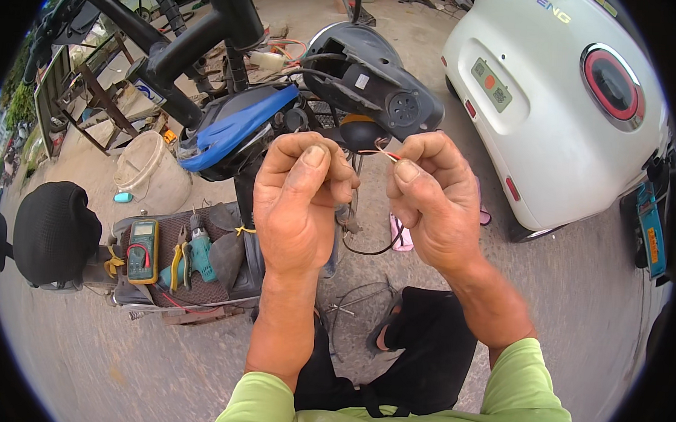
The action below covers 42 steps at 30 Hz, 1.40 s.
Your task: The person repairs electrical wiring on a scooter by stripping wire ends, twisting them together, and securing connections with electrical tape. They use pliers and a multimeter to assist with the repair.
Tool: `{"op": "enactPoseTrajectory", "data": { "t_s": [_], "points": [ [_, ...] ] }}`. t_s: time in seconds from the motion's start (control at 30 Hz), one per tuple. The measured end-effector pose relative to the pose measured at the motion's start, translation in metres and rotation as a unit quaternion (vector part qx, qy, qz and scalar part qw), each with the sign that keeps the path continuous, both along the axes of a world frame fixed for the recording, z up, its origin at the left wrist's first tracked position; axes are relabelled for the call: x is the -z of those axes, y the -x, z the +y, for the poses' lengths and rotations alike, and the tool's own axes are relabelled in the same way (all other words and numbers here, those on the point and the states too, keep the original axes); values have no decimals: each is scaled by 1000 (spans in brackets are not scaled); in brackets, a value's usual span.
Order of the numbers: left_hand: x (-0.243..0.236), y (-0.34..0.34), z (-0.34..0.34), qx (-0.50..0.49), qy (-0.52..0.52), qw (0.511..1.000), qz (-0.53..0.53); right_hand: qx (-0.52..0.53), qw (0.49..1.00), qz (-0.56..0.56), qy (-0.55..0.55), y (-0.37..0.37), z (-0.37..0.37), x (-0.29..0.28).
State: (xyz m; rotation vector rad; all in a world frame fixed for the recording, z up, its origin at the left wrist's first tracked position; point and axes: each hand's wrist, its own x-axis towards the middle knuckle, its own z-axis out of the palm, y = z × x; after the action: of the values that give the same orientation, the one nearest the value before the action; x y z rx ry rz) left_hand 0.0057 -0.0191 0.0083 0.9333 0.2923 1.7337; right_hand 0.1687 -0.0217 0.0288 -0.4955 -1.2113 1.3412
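My right hand (pixel 431 192) pinches a thin cable with red and white wires (pixel 389 155), their stripped copper ends pointing left; the black cable loops down below. My left hand (pixel 299 194) is closed in a pinch just left of those ends, and anything between its fingertips is too small to make out. Behind both hands is the dark scooter housing (pixel 370 84) with a round socket-like part, beside the blue body panel (pixel 228 134) and black frame.
A tool-laden footboard with multimeter (pixel 144 251), pliers (pixel 182 257) and drill (pixel 201 258) lies left, beside a black seat (pixel 56 236) and white bucket (pixel 145 169). A white vehicle (pixel 545 137) stands right. A pink cloth (pixel 400 236) is below my hands; loose cables lie between my feet.
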Motion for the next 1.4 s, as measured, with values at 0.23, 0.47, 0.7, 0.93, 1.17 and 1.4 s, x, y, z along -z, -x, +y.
{"op": "enactPoseTrajectory", "data": {
  "t_s": [0.23, 0.47, 0.7, 0.93, 1.17, 1.4],
  "points": [
    [-1, -17, -9, 24, 26, 987, 155, 2, 996, 92, 9, 2, -10, 28],
    [11, -21, -3, -19, -35, 983, 178, -8, 995, 87, 47, -5, -8, 46],
    [22, -25, 11, -50, -127, 954, 268, -34, 987, 129, 91, -14, -4, 46],
    [28, -44, 12, -86, -85, 958, 260, 74, 984, 159, 29, -13, -3, 55],
    [35, -48, 8, -56, -51, 966, 248, 79, 981, 170, 45, -19, -2, 62],
    [30, -44, 5, -76, -75, 954, 279, 8, 988, 125, 88, -26, -5, 61]
  ]
}}
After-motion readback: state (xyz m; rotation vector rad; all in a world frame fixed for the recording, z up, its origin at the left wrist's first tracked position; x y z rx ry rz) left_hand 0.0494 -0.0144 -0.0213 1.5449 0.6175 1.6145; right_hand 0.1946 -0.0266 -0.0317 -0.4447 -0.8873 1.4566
